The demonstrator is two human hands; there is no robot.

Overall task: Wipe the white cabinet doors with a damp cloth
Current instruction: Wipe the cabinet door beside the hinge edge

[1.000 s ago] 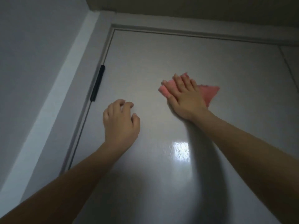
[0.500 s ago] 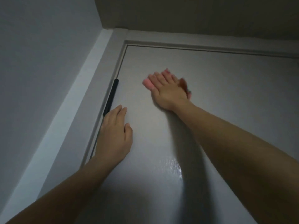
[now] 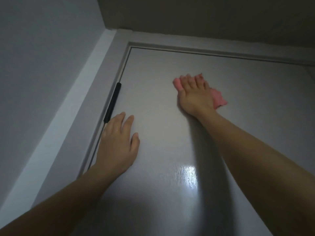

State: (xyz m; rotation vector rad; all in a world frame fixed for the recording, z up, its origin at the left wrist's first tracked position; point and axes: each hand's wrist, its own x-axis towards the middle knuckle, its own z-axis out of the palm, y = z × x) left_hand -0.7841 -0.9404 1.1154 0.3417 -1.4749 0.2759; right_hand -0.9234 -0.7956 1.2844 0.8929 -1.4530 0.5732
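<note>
A glossy white cabinet door (image 3: pixel 247 92) fills most of the head view. My right hand (image 3: pixel 194 96) lies flat with straight fingers on a pink cloth (image 3: pixel 218 97), pressing it against the upper part of the door. Cloth shows beyond the fingertips on the left and bunches out at the right of the palm. My left hand (image 3: pixel 117 143) rests flat on the door near its left edge, fingers straight, holding nothing.
A black hinge (image 3: pixel 112 103) sits on the door's left edge just above my left fingertips. A white frame (image 3: pixel 73 126) and a grey wall (image 3: pixel 34 65) lie to the left. A dark ceiling (image 3: pixel 204 14) runs above the door's top edge.
My right hand first slid the cloth left toward the hinge side, then back right, and more cloth shows again. My left hand flattened from curled fingers and stays near the hinge.
</note>
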